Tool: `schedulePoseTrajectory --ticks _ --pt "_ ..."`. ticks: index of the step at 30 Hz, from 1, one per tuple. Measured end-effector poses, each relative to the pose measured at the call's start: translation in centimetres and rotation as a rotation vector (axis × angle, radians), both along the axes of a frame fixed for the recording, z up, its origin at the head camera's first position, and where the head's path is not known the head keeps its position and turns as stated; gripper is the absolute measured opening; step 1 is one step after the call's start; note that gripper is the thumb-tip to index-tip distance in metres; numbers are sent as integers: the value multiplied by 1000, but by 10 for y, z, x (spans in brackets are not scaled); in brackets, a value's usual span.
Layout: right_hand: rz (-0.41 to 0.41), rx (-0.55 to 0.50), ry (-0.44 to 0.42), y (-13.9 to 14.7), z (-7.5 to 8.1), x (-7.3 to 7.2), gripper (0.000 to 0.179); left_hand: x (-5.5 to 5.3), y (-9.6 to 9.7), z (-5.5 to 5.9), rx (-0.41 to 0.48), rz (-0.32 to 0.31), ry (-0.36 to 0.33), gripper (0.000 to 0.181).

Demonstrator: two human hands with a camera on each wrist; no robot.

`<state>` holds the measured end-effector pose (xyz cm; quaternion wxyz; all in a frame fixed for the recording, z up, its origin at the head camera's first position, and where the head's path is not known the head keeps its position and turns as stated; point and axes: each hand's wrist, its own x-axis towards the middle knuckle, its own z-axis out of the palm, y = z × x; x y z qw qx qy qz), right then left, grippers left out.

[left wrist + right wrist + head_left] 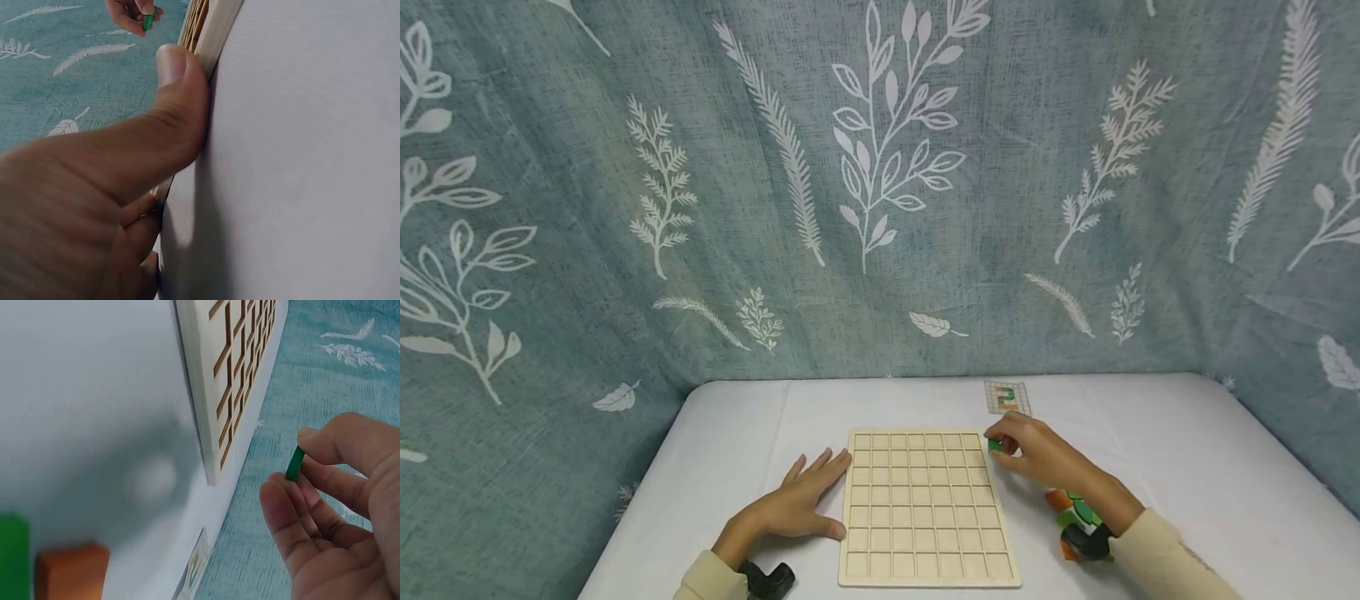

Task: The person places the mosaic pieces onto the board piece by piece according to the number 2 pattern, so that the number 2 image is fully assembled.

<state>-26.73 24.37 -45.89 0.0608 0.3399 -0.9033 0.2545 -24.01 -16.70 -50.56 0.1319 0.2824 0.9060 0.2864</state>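
A pale wooden grid board [925, 507] lies on the white table, its square cells bare. Along its left edge rests my left hand [801, 500], fingers spread; in the left wrist view the thumb [178, 94] touches the board's side. My right hand [1033, 450] is raised by the board's upper right corner. Between thumb and fingers it pinches a small green tile [295, 464], seen nearly edge-on in the right wrist view. Below the right forearm lies a group of green and orange pieces [1060, 500], partly hidden by the wrist and its black camera.
A small card [1006, 397] printed with a coloured grid pattern lies behind the board, near the right hand. An orange block [72, 573] and a green block [12, 556] show close to the right wrist camera. A leaf-patterned teal cloth [880, 333] hangs behind the table.
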Motion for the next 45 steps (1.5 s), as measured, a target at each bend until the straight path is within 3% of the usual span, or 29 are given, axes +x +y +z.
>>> schedulePoseTrajectory --ticks 17,35,45 --pt "45 -11 -52 -39 3 -6 25 1 0 3 2 16 0 116" --pt "28 -24 -97 -69 -6 -16 24 -3 -3 4 4 22 -7 114" --pt "7 -15 -142 -80 -20 -18 24 -1 0 0 2 13 -19 112"
